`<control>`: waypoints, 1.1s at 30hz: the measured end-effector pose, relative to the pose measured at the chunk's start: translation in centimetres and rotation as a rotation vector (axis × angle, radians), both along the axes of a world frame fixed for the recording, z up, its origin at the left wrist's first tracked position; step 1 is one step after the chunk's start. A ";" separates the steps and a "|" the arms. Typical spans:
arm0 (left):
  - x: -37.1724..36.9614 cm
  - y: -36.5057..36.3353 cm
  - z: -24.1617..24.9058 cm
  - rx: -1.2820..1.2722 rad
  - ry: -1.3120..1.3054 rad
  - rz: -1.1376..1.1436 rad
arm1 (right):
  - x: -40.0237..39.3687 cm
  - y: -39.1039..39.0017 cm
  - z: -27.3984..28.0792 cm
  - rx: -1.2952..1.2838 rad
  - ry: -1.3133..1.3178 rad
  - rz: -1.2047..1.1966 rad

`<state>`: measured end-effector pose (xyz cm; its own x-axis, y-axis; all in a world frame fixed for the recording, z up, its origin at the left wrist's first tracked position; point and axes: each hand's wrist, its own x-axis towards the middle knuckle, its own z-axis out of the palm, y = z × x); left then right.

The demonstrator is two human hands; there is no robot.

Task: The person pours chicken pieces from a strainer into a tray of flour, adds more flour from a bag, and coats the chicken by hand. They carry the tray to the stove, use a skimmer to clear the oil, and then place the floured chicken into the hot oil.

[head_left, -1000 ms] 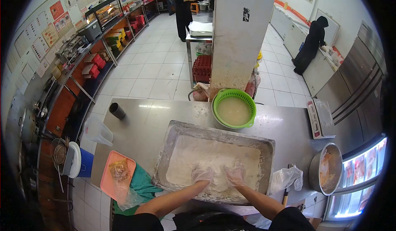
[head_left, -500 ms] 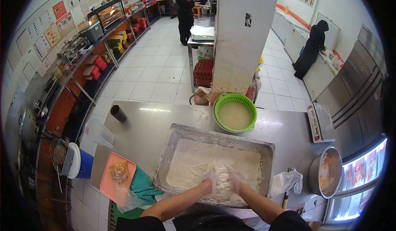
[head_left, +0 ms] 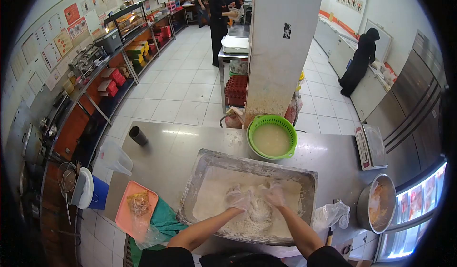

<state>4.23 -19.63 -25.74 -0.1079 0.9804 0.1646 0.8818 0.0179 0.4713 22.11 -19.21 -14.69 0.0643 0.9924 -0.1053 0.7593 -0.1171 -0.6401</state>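
Note:
Both my hands wear clear plastic gloves and are dusted with white powder that looks like flour. They reach into a deep metal tray (head_left: 314, 195) spread with the flour (head_left: 214, 181). My left hand (head_left: 238, 199) rests in the flour near the tray's middle, fingers loosely apart and partly buried. Just to its right, my right hand (head_left: 273, 194) touches the flour with its fingers bent but apart. A lumpy floured piece (head_left: 260, 211) lies between and slightly below the hands; its kind is hidden by the coating.
Behind the tray stands a green colander (head_left: 293, 143) holding cloudy liquid. A metal bowl (head_left: 388, 214) and a scale (head_left: 364, 148) are on the right. On the left are a pink tray (head_left: 124, 221), a green cloth (head_left: 164, 219), a clear jug (head_left: 116, 160) and a dark cup (head_left: 138, 136).
My hands have moved apart and away from me, letting go of the floured lump they were around. It now lies uncovered in the flour. The view has tilted slightly.

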 end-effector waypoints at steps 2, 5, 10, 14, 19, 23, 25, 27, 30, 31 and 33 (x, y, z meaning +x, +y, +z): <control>0.1 0.6 0.1 -0.096 -0.018 -0.110 | -1.5 0.2 -0.4 -0.133 0.023 0.080; -0.5 0.7 2.0 -0.416 -0.003 -0.413 | -3.4 0.4 0.2 -0.367 0.091 0.130; -3.8 0.7 5.4 -0.332 -0.104 -0.714 | -2.0 -0.2 5.4 -0.527 0.100 0.345; -5.5 0.4 6.0 -0.429 -0.090 -0.607 | 0.3 -0.9 1.5 -0.363 0.164 0.338; -6.2 -0.5 -0.2 -0.492 -0.162 -0.586 | 0.0 -2.6 0.7 -0.196 -0.036 0.246; -6.0 -1.7 -3.2 -0.402 -0.171 -0.662 | -0.2 -3.4 -3.4 -0.084 -0.085 0.238; -4.8 -1.5 -0.6 -0.650 -0.054 -0.547 | -0.9 -3.8 -1.6 -0.233 -0.070 0.200; -4.4 -2.1 1.5 -0.648 -0.214 -0.456 | -0.9 -3.8 -2.3 -0.329 -0.084 0.180; -3.5 -2.9 4.0 -0.570 -0.288 -0.284 | -1.4 -4.0 0.6 -0.329 -0.074 0.179; -3.4 -2.9 4.4 -0.532 -0.283 -0.221 | -1.7 -4.1 1.8 -0.304 -0.064 0.182; -4.0 -2.7 -2.1 -0.335 -0.318 -0.391 | -2.0 -4.2 2.1 -0.141 -0.060 0.180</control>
